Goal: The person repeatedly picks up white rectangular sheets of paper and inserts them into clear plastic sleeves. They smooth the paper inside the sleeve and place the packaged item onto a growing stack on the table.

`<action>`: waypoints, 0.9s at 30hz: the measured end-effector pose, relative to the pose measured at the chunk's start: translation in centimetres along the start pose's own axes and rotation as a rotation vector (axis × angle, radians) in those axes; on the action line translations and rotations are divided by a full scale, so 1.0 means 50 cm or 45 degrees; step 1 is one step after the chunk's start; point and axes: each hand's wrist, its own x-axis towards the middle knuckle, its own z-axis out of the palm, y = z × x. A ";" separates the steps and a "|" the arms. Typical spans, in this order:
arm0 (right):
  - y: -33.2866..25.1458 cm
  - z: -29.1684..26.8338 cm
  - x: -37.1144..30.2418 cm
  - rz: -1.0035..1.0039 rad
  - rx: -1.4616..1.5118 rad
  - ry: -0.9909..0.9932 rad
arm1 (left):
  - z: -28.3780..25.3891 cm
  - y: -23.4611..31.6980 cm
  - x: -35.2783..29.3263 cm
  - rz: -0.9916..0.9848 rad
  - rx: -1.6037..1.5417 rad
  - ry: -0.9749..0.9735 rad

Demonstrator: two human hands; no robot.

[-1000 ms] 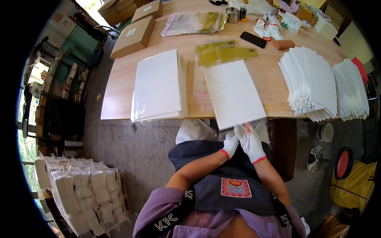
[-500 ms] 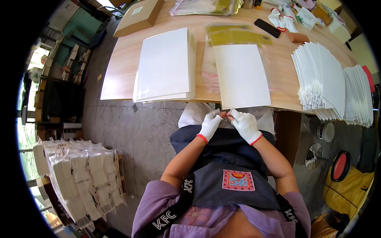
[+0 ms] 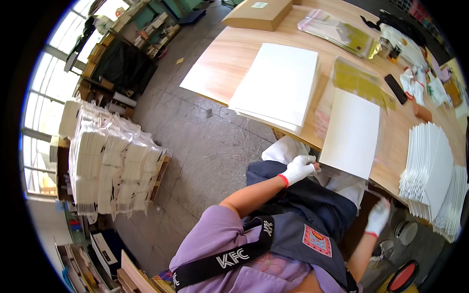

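A white sheet (image 3: 352,134) lies over clear plastic bags with olive-gold ends (image 3: 355,80), its near end over the table's front edge. Below the sheet, clear plastic film (image 3: 339,176) hangs over my lap. My left hand (image 3: 300,169), in a white glove with bare fingertips, is closed at the sheet's near left corner, pinching the edge of the clear plastic bag. Out to the right, beyond the table edge, my right hand (image 3: 379,216) is slightly blurred, its fingers drawn together. A thin pale strip seems to run from near the sheet's right corner toward it.
Left of the sheet lies a stack of white sheets (image 3: 278,83). Folded white card pieces (image 3: 425,166) stand in rows at the right. A phone (image 3: 395,89), gloves (image 3: 413,84) and a cardboard box (image 3: 256,14) lie farther back. A wrapped paper pile (image 3: 112,161) stands on the floor.
My hands were together at the sheet's near edge; my right hand has swung away to the right, while my left stays at the left corner. The whole view has turned.
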 end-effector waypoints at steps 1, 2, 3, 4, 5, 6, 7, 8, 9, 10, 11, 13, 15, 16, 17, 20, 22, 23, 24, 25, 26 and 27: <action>0.011 -0.128 -0.070 0.172 -0.530 0.078 | -0.009 0.016 -0.006 0.037 0.207 -0.052; 0.030 -0.191 -0.122 0.589 -1.626 0.287 | -0.019 0.018 -0.014 0.089 0.188 -0.029; 0.043 -0.218 -0.146 1.007 -2.708 0.521 | -0.023 0.020 -0.021 0.145 0.177 -0.020; 0.044 -0.077 -0.215 1.170 -3.067 -0.112 | -0.021 0.021 -0.023 0.206 0.155 -0.035; 0.119 -0.262 -0.273 1.653 -2.791 -1.274 | -0.028 -0.004 -0.007 0.472 0.639 0.158; 0.120 -0.212 -0.253 1.383 -2.952 -0.853 | -0.036 -0.020 -0.005 0.683 0.806 0.301; 0.097 -0.113 -0.229 1.063 -2.992 -0.426 | -0.041 -0.026 0.001 0.907 0.948 0.431; 0.055 -0.005 -0.176 0.829 -2.871 -0.053 | -0.035 -0.005 0.006 1.095 0.989 0.494; 0.012 0.120 -0.122 0.458 -2.620 0.478 | -0.028 0.012 0.006 1.271 1.010 0.566; -0.004 0.167 -0.096 -0.035 -2.193 0.646 | -0.017 0.001 0.018 1.269 1.024 0.522; -0.020 0.234 -0.060 -0.245 -2.104 0.736 | -0.008 -0.013 0.028 1.268 1.042 0.472; -0.061 0.350 -0.003 -1.111 -2.379 0.453 | -0.011 -0.018 0.032 1.327 1.083 0.414; -0.074 0.398 0.036 -1.243 -2.466 0.335 | -0.019 -0.014 0.028 1.332 1.168 0.411; -0.068 0.372 0.048 -1.103 -2.368 0.341 | -0.018 -0.010 0.028 1.309 1.103 0.432; -0.045 0.331 0.067 -0.972 -2.265 0.341 | -0.011 -0.012 0.028 1.162 0.927 0.427; -0.020 0.324 0.093 -0.594 -1.889 0.607 | 0.007 -0.025 0.022 0.404 0.178 0.375; 0.001 0.316 0.104 -0.426 -1.630 0.815 | 0.008 -0.035 0.026 0.232 -0.345 0.366; 0.010 0.292 0.104 -0.472 -1.586 0.884 | 0.008 -0.039 0.027 0.144 -0.609 0.360; 0.020 0.267 0.105 -0.520 -1.543 0.935 | 0.009 -0.041 0.026 0.101 -0.879 0.342; 0.014 0.275 0.113 -0.581 -1.499 0.967 | 0.009 -0.014 0.017 0.067 -0.803 0.319; 0.005 0.280 0.101 -0.372 -1.241 0.873 | 0.011 0.015 0.003 0.032 -0.728 0.303; -0.008 0.312 0.087 -0.158 -0.994 0.750 | 0.010 0.039 -0.011 0.001 -0.655 0.311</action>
